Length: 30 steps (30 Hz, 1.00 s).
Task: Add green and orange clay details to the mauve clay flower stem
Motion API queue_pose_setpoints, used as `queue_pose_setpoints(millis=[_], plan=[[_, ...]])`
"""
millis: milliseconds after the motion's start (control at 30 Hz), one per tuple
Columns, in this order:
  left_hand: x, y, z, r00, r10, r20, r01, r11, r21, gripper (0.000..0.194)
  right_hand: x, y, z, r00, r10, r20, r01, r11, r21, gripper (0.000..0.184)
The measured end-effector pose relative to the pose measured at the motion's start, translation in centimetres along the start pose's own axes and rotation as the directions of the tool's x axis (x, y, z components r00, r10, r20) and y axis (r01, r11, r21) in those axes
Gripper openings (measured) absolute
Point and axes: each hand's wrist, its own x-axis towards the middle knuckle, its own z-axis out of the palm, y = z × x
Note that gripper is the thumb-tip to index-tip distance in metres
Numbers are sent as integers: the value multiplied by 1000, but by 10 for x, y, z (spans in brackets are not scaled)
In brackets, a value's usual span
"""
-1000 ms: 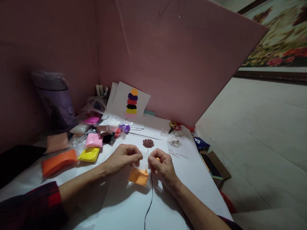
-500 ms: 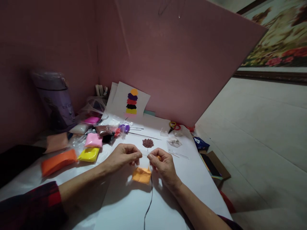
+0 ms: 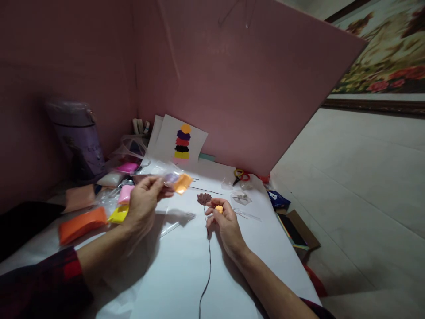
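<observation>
- The left hand (image 3: 146, 201) pinches a clear bag (image 3: 183, 183), thumb pressed against fingers; blur hides exactly where the film is caught. Orange material sits at the far end, beyond the fingertips, so the grip probably takes only loose film and spares the contents a squeeze.
- The bag is raised over the left side of the worktop (image 3: 179, 274), near the packets, with its filled end pointing toward the middle.
- The right hand (image 3: 226, 226) curls round a small orange lump (image 3: 218, 209), kept between thumb and fingers and well apart from the bag. If it is as soft as it looks, a light hold would avoid denting it.
- The brown flower (image 3: 203, 198) lies just beyond the right fingertips, its dark strip (image 3: 209, 266) running toward the person. Lying centrally, both seem placed for either hand to reach. Whether the right fingers touch the strip, I cannot tell.
- At left, the orange packet (image 3: 83, 223) and yellow packet (image 3: 117, 215) lie grouped, presumably to make colours easy to pick out.
- The swatch sheet (image 3: 199, 133) leans at the pink wall (image 3: 212, 71), likely for viewing.
- Scissors (image 3: 239, 176) rest near the far edge, probably to stay handy.
</observation>
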Motion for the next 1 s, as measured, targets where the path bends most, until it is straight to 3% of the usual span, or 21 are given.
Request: queue_pose_setpoints(millis=[100,200,367,533,633,767,1000], plan=[[9,2,0,992,50,-117,-68,987,-149,8,0,2,1,999,14,51,-14,1000,4,28],[11,-3,-1,994,-4,-109,-13,988,-153,4,-2,1,0,996,-4,91,3,1000,8,32],[3,-9,-2,992,-122,-19,121,992,-29,4,-4,-4,0,996,-3,89,-1,999,47,36],[-9,-8,-1,968,-228,103,212,967,144,24,-8,-10,5,987,108,122,-130,972,198,46],[-13,-9,0,953,-213,215,155,954,258,29,-8,-12,6,973,152,176,-195,946,261,51],[-18,-9,2,922,-180,341,49,932,360,32,-7,-9,2,957,176,231,-228,948,220,43],[-15,-15,0,880,-213,425,8,901,435,31,-9,-7,2,951,76,301,-127,980,153,27]])
